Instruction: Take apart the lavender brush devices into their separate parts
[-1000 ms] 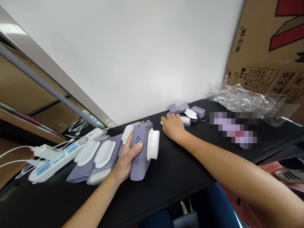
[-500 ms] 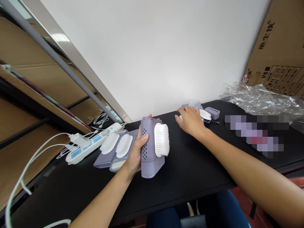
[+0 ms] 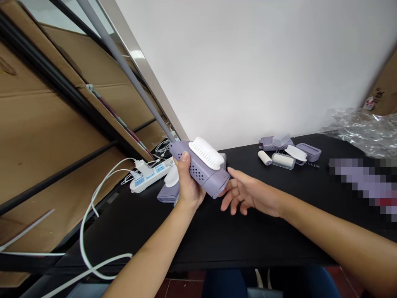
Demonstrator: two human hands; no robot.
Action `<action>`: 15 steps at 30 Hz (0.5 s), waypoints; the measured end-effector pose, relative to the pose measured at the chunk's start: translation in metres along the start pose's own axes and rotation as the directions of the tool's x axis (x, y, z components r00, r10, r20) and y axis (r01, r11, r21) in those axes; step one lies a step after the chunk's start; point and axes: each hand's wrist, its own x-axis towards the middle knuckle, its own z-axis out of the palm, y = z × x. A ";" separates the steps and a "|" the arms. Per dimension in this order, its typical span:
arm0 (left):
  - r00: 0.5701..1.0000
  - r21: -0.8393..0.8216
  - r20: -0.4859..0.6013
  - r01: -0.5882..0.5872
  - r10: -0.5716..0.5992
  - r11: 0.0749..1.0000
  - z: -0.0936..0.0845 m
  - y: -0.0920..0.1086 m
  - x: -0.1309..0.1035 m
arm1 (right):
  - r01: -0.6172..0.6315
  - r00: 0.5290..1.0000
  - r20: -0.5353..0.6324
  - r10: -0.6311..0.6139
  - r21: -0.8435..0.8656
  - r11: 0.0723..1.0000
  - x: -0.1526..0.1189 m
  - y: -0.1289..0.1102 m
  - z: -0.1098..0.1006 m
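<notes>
My left hand [image 3: 190, 182] is wrapped round a purple plastic case [image 3: 198, 170] dotted with round holes, held tilted above the table. On the case's upper side sits a white bristle brush [image 3: 206, 154]. My right hand [image 3: 248, 192] is at the case's lower right end, fingers apart and holding nothing; I cannot tell whether the fingertips touch it. Behind my left hand, partly hidden, lies another purple case [image 3: 169, 193] with a white brush [image 3: 172, 177].
A white power strip [image 3: 151, 177] with plugs and cables lies at the left. Back right are a white roller [image 3: 264, 157], a clear-covered roller [image 3: 283, 161], a white brush [image 3: 296, 153], a purple frame [image 3: 308, 152] and a spring [image 3: 312, 164]. Clear plastic wrap [image 3: 356, 128] lies beyond.
My left hand has tipped the case from upright to slanted. My right hand has come back from the loose parts to the case's lower end. The view has swung left.
</notes>
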 end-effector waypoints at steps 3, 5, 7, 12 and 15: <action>0.998 0.013 -0.001 -0.063 0.063 0.998 -0.001 -0.002 0.001 | 0.015 0.992 0.117 -0.037 0.179 0.984 -0.001 0.008 0.010; 0.997 0.011 0.038 -0.061 0.060 0.998 0.002 -0.001 0.000 | 0.069 0.995 0.049 -0.082 0.235 0.970 0.000 0.011 0.011; 0.996 0.003 0.069 -0.050 0.050 0.999 0.006 0.002 -0.001 | 0.136 0.991 -0.038 -0.131 0.254 0.958 0.003 0.012 0.008; 0.994 0.000 0.076 0.082 -0.082 0.997 0.012 0.010 0.001 | 0.207 0.978 -0.029 -0.205 0.185 0.961 0.004 0.012 0.000; 0.993 -0.007 0.048 0.109 -0.109 0.994 0.012 0.010 0.002 | 0.187 0.982 -0.018 -0.187 0.164 0.969 0.003 0.012 0.001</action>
